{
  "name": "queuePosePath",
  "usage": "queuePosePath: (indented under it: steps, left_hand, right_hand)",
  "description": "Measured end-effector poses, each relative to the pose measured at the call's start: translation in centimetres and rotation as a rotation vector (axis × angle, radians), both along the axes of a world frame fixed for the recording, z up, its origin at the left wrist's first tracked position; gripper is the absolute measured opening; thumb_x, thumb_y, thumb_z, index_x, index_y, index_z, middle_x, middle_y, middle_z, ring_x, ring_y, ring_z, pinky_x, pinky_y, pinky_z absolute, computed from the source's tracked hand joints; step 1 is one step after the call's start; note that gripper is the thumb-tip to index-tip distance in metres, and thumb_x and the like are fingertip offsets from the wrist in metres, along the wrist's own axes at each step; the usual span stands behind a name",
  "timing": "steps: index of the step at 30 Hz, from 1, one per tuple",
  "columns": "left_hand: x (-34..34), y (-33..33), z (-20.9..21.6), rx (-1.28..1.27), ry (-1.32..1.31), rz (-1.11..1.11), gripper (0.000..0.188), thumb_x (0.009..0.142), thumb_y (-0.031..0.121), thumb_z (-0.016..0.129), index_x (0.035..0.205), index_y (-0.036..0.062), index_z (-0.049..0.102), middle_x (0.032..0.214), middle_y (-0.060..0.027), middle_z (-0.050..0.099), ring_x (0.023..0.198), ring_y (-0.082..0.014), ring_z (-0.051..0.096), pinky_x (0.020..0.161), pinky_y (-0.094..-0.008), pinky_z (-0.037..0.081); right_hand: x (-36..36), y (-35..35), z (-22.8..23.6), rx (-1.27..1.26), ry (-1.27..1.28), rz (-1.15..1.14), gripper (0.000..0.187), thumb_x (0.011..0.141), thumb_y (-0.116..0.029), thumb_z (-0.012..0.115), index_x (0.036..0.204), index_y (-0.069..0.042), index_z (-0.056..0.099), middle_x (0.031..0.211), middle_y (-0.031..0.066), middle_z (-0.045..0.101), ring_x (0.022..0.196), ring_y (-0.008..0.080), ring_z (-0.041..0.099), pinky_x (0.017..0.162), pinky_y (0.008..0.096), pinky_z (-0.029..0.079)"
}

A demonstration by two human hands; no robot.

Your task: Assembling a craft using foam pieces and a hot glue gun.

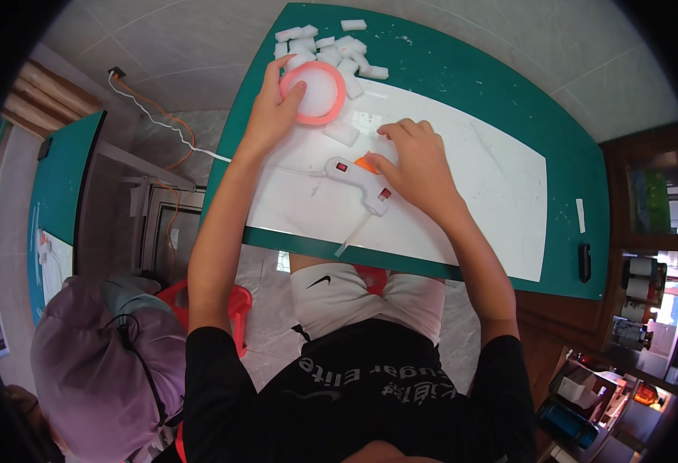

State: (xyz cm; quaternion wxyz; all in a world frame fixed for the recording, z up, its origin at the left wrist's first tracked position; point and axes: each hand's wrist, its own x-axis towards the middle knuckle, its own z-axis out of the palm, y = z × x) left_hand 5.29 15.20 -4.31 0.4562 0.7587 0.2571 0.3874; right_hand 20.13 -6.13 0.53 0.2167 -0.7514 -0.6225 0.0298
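My left hand (pixel 275 108) grips a round piece with a pink ring (pixel 340 96) and a white, foam-like middle (pixel 320 82). Its thumb lies over the face and its fingers wrap the far left rim. A white glue gun (pixel 362 182) with an orange part lies on the white board (pixel 478 185), and a translucent glue stick (pixel 354 235) sticks out of its near end. My right hand (pixel 418 160) hovers beside the gun, thumb close to the orange part and fingers curved apart. Nothing shows between them; whether the thumb touches the gun I cannot tell.
Several white foam blocks (pixel 327 50) are heaped at the table's far left, beyond the pink ring. A white cord (pixel 215 156) runs from the gun over the green table's left edge. A black object (pixel 584 263) and a white strip (pixel 581 216) lie at the right.
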Motion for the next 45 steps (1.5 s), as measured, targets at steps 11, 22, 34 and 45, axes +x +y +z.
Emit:
queuePosePath:
  steps: [11,22,34,45]
  left_hand:
    - [0.6,-0.4,0.1,-0.052,0.016,0.008,0.049,0.095,0.018,0.057,0.141,0.0112,0.040,0.123,-0.0191,0.060,0.111,-0.0285,0.060,0.096,-0.0367,0.046]
    - [0.9,-0.1,-0.4,-0.044,-0.025,0.002,0.049,0.096,0.019,0.057,0.141,0.0100,0.040,0.123,-0.0185,0.060,0.111,-0.0286,0.060,0.096,-0.0367,0.046]
    - [0.6,-2.1,2.9,-0.406,-0.225,-0.083,0.052,0.098,0.015,0.057,0.142,0.0065,0.031,0.127,-0.0144,0.055,0.105,-0.0166,0.061,0.075,-0.0300,0.055]
    - [0.9,-5.5,5.4,-0.397,-0.453,-0.136,0.049,0.099,0.013,0.056,0.141,0.0074,0.032,0.129,-0.0126,0.053,0.111,-0.0170,0.060,0.083,-0.0299,0.055]
  right_hand:
    - [-0.7,4.5,-0.2,-0.269,-0.039,-0.040,0.047,0.079,-0.027,0.077,0.116,0.000,0.066,0.107,0.0154,0.068,0.104,0.0296,0.057,0.090,0.0408,0.041]
    - [-0.8,5.0,-1.3,-0.181,0.007,-0.031,0.049,0.077,-0.020,0.074,0.120,-0.002,0.059,0.100,0.0148,0.069,0.096,0.0305,0.060,0.087,0.0404,0.041]
    - [0.1,3.5,-0.7,0.386,0.639,0.030,0.039,0.084,-0.005,0.065,0.119,0.001,0.050,0.121,0.0147,0.057,0.111,0.0220,0.062,0.095,0.0342,0.051]
    - [0.3,1.7,2.2,0.516,1.431,-0.156,0.027,0.091,-0.009,0.065,0.111,0.001,0.051,0.110,0.0127,0.061,0.101,0.0202,0.063,0.095,0.0347,0.053]
